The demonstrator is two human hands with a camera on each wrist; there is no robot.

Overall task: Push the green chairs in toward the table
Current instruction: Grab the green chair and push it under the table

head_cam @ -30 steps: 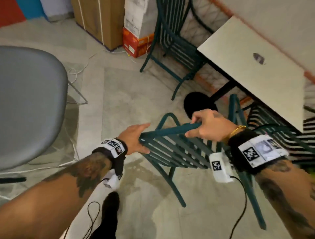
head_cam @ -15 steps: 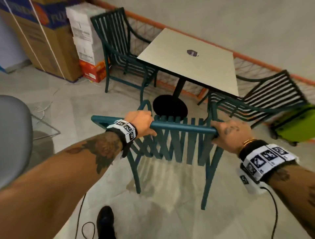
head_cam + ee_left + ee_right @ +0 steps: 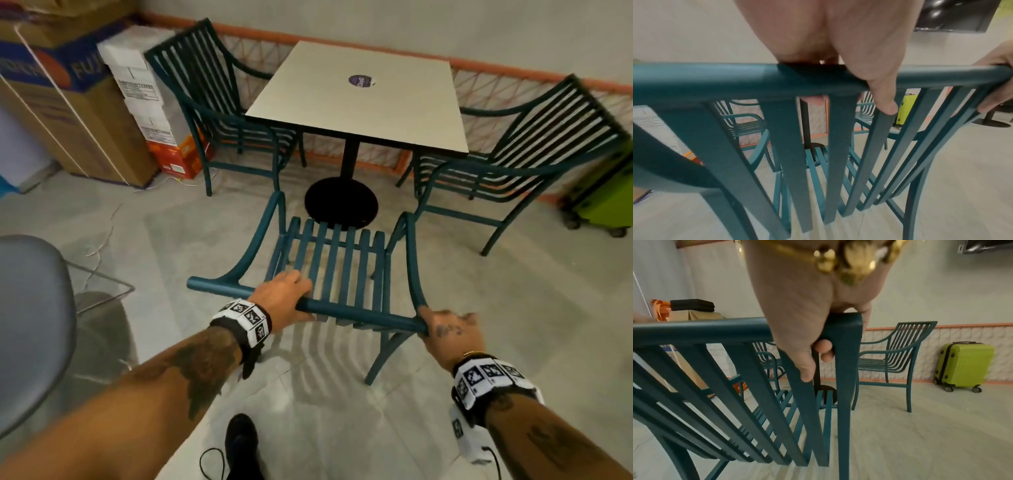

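A green slatted metal chair [image 3: 337, 270] stands in front of me, facing the square beige table [image 3: 359, 99], its seat short of the black round table base [image 3: 340, 202]. My left hand [image 3: 286, 296] grips the chair's top rail [image 3: 715, 78] near its middle, fingers curled over it. My right hand [image 3: 445, 329] grips the right end of the same rail [image 3: 842, 321], thumb on the near side. Two more green chairs flank the table: the left chair [image 3: 219, 113] and the right chair [image 3: 520, 150], both partly tucked in.
Stacked cardboard boxes [image 3: 102, 113] stand at the back left. A lime green suitcase [image 3: 606, 202] sits at the far right by the wall. A grey round seat [image 3: 30, 325] is close on my left. Cables [image 3: 212, 462] trail by my shoe.
The chair has turned from tilted and sideways to upright and square to the table. My hands have shifted along the top rail, the right one to its end.
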